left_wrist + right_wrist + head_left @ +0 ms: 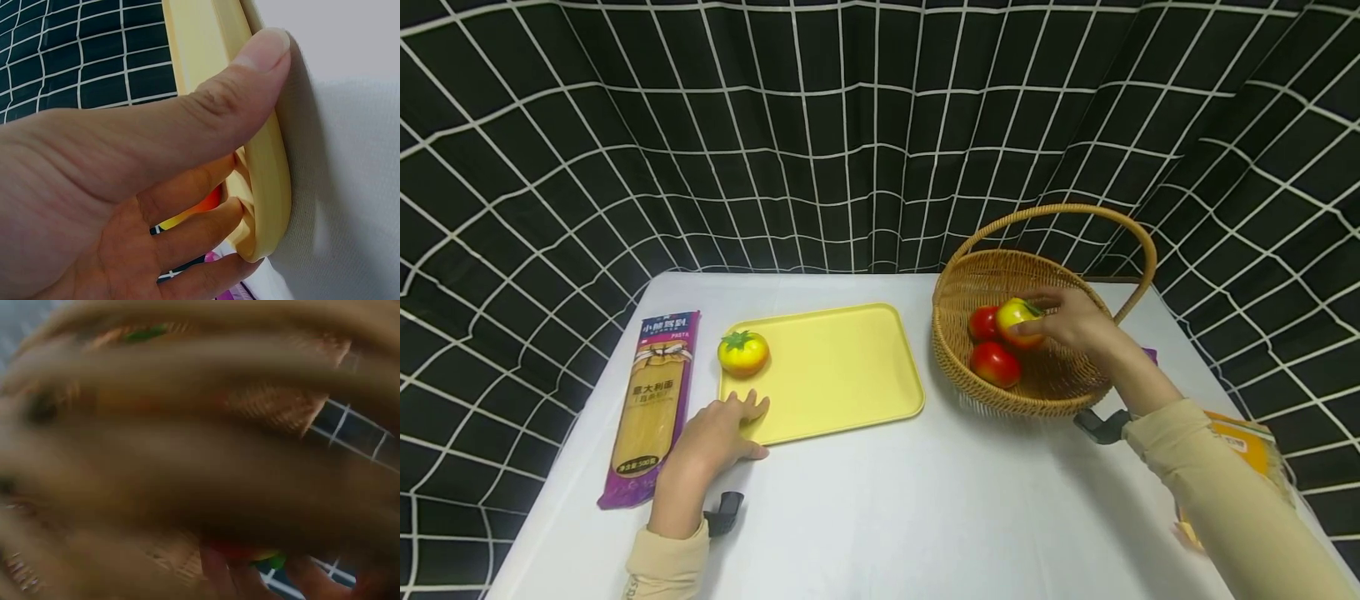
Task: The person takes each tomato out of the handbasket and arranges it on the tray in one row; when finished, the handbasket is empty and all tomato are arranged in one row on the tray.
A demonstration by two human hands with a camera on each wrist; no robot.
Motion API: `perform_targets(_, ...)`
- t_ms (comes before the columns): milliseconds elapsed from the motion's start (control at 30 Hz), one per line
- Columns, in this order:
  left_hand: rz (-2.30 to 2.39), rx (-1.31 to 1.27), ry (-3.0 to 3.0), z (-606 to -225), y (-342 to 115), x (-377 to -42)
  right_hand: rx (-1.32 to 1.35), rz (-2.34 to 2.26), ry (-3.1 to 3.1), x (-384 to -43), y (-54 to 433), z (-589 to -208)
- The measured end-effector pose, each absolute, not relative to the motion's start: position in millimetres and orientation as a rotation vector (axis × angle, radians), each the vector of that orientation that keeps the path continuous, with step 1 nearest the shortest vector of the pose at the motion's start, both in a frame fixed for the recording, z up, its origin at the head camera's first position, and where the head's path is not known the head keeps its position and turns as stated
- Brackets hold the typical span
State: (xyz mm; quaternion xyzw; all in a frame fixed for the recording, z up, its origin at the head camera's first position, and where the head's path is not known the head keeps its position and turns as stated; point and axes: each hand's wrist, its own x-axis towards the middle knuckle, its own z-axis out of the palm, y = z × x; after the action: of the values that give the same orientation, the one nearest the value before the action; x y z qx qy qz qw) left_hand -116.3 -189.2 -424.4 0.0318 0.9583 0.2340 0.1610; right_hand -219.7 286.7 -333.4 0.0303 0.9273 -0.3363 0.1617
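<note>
Fingers of the right hand [1066, 317] are gripping a tomato [1014, 313], risking a drop on clipping the basket [992, 277], while those of the left hand [711, 435] are resting spread at the tray [835, 367].

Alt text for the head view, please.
The right hand grips a yellow-and-red tomato inside a wicker basket, beside two red fruits. The left hand touches the near-left corner of a yellow tray bearing another tomato; a pasta packet lies to its left.
</note>
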Motion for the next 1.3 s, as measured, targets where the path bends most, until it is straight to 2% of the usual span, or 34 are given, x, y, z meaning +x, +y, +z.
perform_targets(667, 0.657, 0.073, 2.719, -425.4, -189.2, -117.4, -0.149, -1.132, 2.669, -189.0, 201.2, -296.2)
perform_targets(933, 0.655, 0.068, 2.721, -426.2, -189.3, -117.0, -0.276, -1.261, 2.661, -192.8, 165.6, -307.6)
perform_targets(1300, 0.652, 0.066, 2.717, -426.7, -189.6, -117.8, -0.304, -1.444, 2.597, -212.5, 113.6, -333.8)
